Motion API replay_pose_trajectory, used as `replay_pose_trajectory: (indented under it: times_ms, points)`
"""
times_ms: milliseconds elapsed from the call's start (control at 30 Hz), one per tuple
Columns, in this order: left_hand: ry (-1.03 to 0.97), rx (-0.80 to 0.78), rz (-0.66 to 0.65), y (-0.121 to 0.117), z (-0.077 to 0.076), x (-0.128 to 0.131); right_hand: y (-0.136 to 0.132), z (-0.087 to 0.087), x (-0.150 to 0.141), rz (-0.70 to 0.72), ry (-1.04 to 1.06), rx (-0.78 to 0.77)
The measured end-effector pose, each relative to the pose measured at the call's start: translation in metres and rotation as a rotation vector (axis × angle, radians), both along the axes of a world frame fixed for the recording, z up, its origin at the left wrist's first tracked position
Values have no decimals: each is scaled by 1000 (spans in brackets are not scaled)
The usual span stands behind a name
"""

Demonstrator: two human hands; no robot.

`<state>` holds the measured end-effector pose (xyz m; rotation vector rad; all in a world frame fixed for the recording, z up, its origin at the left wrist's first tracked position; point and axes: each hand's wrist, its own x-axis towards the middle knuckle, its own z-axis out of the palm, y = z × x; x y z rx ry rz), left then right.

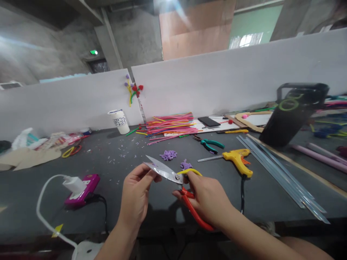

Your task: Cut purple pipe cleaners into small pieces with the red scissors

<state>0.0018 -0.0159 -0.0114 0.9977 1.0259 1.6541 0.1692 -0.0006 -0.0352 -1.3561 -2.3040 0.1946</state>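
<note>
My right hand grips a pair of scissors with one red and one yellow handle. The blades are slightly parted and point up and left, toward my left hand. The fingertips of that left hand are pinched together just behind the blades; whatever they hold is hidden there. Beyond the scissors lie two small heaps of short purple pieces, one heap farther away and another heap close to the yellow handle.
A yellow glue gun, clear glue sticks and teal pliers lie to the right. Behind are coloured pipe cleaners, a white cup and a phone. At left sits a magenta power socket; a black bottle stands far right.
</note>
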Motion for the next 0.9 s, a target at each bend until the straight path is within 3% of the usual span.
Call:
replay_pose_trajectory:
  times_ms: [633, 900]
  points:
    - [-35, -13, 21, 0, 2, 1, 2, -4, 1, -1, -66, 132]
    - [-64, -37, 12, 0, 4, 1, 1, -3, 1, 5, -72, 121]
